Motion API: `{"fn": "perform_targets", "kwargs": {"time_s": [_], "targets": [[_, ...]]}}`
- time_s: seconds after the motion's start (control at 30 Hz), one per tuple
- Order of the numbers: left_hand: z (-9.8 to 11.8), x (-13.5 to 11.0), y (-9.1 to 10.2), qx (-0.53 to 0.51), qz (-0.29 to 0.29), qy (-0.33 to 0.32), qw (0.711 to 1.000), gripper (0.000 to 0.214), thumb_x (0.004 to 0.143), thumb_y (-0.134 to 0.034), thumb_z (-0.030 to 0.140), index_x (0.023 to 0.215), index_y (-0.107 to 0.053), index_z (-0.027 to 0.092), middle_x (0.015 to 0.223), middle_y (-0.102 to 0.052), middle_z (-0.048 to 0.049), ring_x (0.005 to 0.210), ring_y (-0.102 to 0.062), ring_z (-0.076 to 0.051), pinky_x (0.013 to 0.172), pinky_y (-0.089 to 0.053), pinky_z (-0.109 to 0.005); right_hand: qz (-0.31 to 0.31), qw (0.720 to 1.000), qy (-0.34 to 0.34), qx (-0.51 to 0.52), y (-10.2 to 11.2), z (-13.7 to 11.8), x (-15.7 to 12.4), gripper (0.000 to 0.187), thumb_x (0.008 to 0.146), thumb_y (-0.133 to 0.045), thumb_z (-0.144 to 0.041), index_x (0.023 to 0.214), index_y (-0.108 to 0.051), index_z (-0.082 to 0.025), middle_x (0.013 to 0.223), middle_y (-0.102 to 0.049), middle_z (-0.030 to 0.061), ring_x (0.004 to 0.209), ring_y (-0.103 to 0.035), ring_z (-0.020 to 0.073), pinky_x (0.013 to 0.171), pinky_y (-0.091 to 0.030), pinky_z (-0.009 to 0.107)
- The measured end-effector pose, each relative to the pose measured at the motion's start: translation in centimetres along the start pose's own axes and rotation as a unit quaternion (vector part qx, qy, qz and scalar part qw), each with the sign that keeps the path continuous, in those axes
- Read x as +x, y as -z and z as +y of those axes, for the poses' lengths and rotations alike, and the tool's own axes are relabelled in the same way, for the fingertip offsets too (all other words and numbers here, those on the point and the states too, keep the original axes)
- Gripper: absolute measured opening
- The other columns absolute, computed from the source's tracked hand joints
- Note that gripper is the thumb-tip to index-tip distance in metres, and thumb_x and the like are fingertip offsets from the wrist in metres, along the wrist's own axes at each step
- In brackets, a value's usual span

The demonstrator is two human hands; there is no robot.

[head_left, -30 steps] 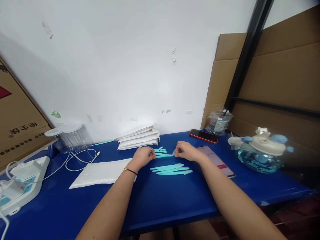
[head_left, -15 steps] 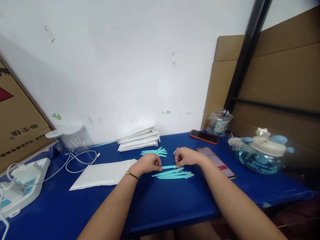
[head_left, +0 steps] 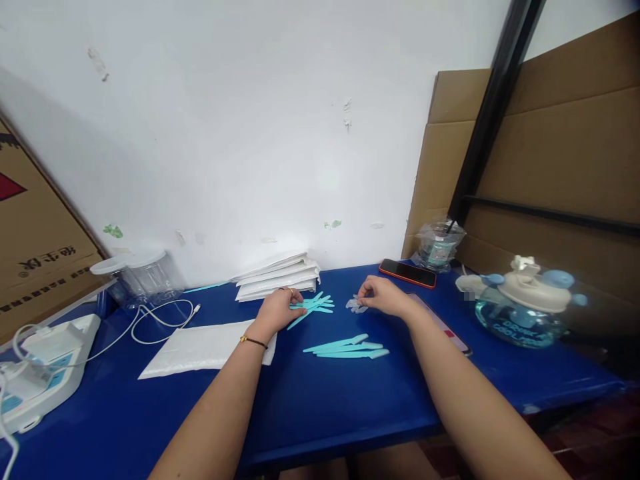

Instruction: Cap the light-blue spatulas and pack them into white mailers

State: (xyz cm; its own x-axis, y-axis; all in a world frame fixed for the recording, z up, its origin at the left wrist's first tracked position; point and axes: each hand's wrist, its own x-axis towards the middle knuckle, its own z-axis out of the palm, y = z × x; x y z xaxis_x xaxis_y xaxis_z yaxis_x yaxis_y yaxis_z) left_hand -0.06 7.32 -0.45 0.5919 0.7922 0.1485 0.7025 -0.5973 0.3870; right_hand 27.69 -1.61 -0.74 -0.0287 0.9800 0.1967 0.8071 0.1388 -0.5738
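My left hand (head_left: 283, 310) is at a loose, crossed pile of turquoise eyebrow razors (head_left: 320, 305), its thumb and fingers closed on one razor (head_left: 297, 321) that slants down to the left. My right hand (head_left: 377, 295) is to the right of that pile, over a small heap of translucent plastic caps (head_left: 356, 305). Its thumb and forefinger are pinched at the edge of the heap; the fingers partly hide what is between them. Nearer to me, several turquoise razors with pale caps (head_left: 345, 348) lie side by side in a fan.
A white padded envelope (head_left: 195, 350) lies left, with stacked envelopes (head_left: 277, 279) against the wall. Two phones, one dark with orange edges (head_left: 407, 273), one partly under my right arm (head_left: 445, 327), lie right. A water bottle (head_left: 523, 310), power strip (head_left: 55, 370) and clear jars (head_left: 150, 277) stand at the sides.
My hands have parted from the razor held between them near the fan. My left hand has moved up and left to the pile, my right slightly up and right, uncovering the caps.
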Motion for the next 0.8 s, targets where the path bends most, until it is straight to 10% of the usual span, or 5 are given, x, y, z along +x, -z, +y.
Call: {"fn": "perform_targets", "kwargs": {"time_s": [0.17,0.3,0.8], "targets": [[2.2,-1.0,-1.1,-0.074,-0.126,-0.082,0.986,0.036,0.069,-0.061,0.051,0.084,-0.066,0.019,0.078,-0.064,-0.0008,0.069,-0.056,-0.014,0.059,-0.039,-0.022,-0.225,0.973,0.045,0.024,-0.3,-1.0,-0.6,0.023,0.055,-0.077,-0.034,0.071,-0.072,-0.018,0.069,-0.063,0.0010,0.063,-0.056,0.0145,0.054,-0.039,0.022],[3.3,-1.3,-1.9,-0.075,-0.197,-0.101,0.972,0.037,0.066,-0.064,0.051,0.085,-0.066,0.020,0.074,-0.064,0.0007,0.064,-0.055,-0.013,0.053,-0.035,-0.021,-0.259,0.965,0.045,0.011,-1.2,-1.1,-0.5,0.016,0.062,-0.072,-0.031,0.069,-0.071,-0.017,0.062,-0.061,-0.0003,0.056,-0.053,0.0126,0.051,-0.037,0.022],[0.8,-0.3,0.2,0.026,0.013,-0.011,1.000,0.034,0.065,-0.068,0.042,0.092,-0.066,0.022,0.091,-0.066,-0.0036,0.087,-0.058,-0.021,0.071,-0.040,-0.026,0.031,0.997,0.030,-0.062,-0.6,0.8,0.4,0.009,0.074,-0.061,-0.024,0.070,-0.065,-0.017,0.082,-0.058,0.0033,0.069,-0.054,0.0130,0.063,-0.040,0.023]]}}
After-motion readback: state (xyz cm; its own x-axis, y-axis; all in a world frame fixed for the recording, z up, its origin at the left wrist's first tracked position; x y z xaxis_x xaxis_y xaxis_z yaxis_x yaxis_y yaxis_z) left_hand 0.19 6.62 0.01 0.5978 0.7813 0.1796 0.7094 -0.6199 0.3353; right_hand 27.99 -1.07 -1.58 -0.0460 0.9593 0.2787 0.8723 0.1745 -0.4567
